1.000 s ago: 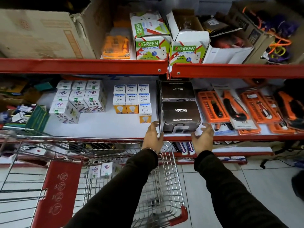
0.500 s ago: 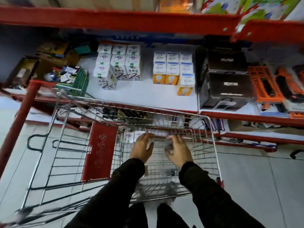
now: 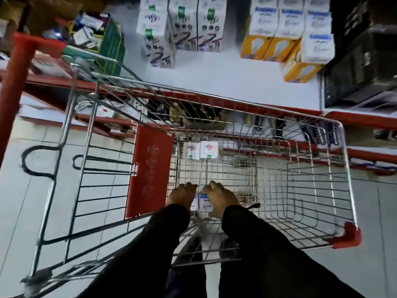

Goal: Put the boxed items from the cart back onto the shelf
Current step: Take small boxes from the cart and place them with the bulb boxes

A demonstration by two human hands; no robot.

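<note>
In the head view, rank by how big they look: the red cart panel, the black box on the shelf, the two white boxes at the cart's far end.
1. Black box, though cropped by the frame edge.
2. Red cart panel.
3. Two white boxes, which look alike, so no ranking between them.

Both hands, the left hand (image 3: 182, 195) and right hand (image 3: 221, 197), cover most of the small white boxes (image 3: 200, 202) low in the cart (image 3: 345, 168), so only a sliver of blue-printed face shows between them, its lettering too small to read, and whether the fingers are closed on them cannot be told. The black boxes (image 3: 363, 67) at far right and the white bulb boxes (image 3: 287, 20) are cut by the picture's edges. The clutter (image 3: 86, 33) at far left is too blurred to name.
</note>
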